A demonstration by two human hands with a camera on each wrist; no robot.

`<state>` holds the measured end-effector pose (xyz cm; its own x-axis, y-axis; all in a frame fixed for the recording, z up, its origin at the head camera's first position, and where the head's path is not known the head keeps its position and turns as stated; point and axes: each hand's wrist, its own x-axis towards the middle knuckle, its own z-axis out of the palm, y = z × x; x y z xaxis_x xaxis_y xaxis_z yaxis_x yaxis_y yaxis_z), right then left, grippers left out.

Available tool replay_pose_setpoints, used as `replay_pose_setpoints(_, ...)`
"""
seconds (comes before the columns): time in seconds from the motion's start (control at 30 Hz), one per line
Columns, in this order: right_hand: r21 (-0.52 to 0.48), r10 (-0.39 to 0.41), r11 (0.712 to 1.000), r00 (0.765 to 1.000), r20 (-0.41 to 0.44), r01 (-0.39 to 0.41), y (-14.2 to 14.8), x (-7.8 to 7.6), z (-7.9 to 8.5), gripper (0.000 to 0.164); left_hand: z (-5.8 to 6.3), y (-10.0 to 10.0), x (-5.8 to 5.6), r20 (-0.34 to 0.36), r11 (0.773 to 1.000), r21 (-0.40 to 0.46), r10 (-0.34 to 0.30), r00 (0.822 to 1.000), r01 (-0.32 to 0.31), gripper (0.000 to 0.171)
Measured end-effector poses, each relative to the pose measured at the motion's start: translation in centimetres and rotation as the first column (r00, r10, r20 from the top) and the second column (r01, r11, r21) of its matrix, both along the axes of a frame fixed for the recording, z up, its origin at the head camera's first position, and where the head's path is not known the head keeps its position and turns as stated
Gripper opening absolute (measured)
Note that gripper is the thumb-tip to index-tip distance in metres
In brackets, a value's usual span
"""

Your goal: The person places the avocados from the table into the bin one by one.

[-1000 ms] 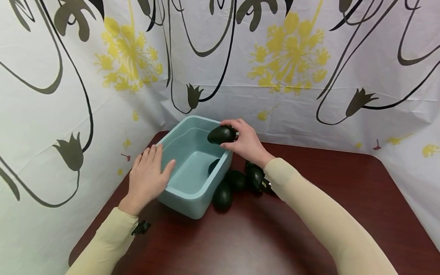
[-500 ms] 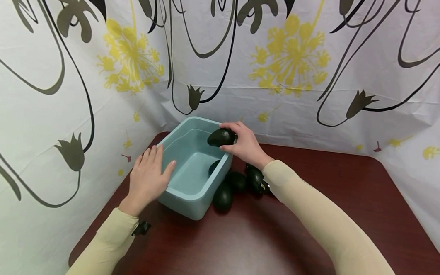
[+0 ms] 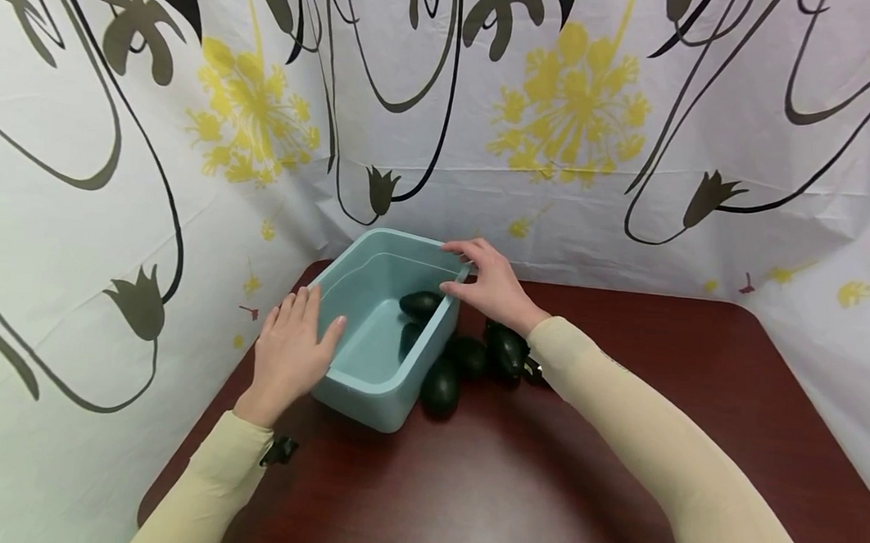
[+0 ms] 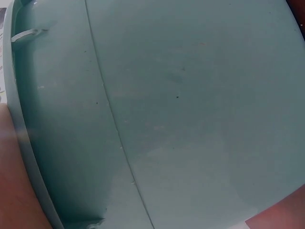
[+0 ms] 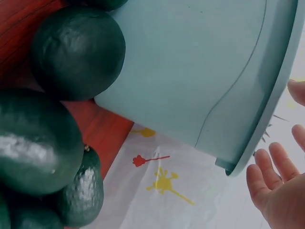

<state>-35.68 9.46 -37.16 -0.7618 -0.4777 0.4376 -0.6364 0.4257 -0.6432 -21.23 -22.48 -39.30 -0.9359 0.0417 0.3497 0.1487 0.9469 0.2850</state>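
1. I register a change: the avocado, in the right grip half a second ago, now lies inside the tub, near a second avocado.
2. Right grip: released, at the tub's right rim. Left grip: fingers extended, at its left rim.
3. Tub: near the far left corner of the counter.
4. I judge loading incomplete; other avocados lie outside its right wall.

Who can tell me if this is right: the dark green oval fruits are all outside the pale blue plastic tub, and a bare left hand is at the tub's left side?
Not quite: they aren't all outside. The head view shows two dark green oval fruits lying inside the pale blue plastic tub. The bare left hand is at its left side, as you said.
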Motion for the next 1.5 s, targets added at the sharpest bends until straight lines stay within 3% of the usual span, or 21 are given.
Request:
replay_pose_setpoints(0.43,0.014,-0.031,0.999,0.999,-0.033,0.032,4.6,1.3,1.4,0.054,0.2,-0.5,0.1,0.001,1.000,0.000,0.010,1.000,-0.010,0.082)
replay_pose_setpoints(0.8,0.070,-0.047,0.996,0.997,-0.060,0.051,7.9,2.2,1.5,0.055,0.2,-0.6,0.2,0.000,1.000,0.008,0.015,1.000,-0.015,0.081)
replay_pose_setpoints(1.13,0.113,-0.080,0.991,0.996,0.034,0.076,12.0,4.1,-1.4,0.058,0.3,-0.2,-0.1,-0.001,1.000,-0.002,0.005,1.000,-0.005,0.081)
replay_pose_setpoints(1.5,0.137,-0.107,0.986,0.991,0.086,0.095,15.2,5.5,-4.5,0.052,0.1,-0.1,0.1,-0.005,1.000,0.008,-0.007,1.000,0.007,0.081)
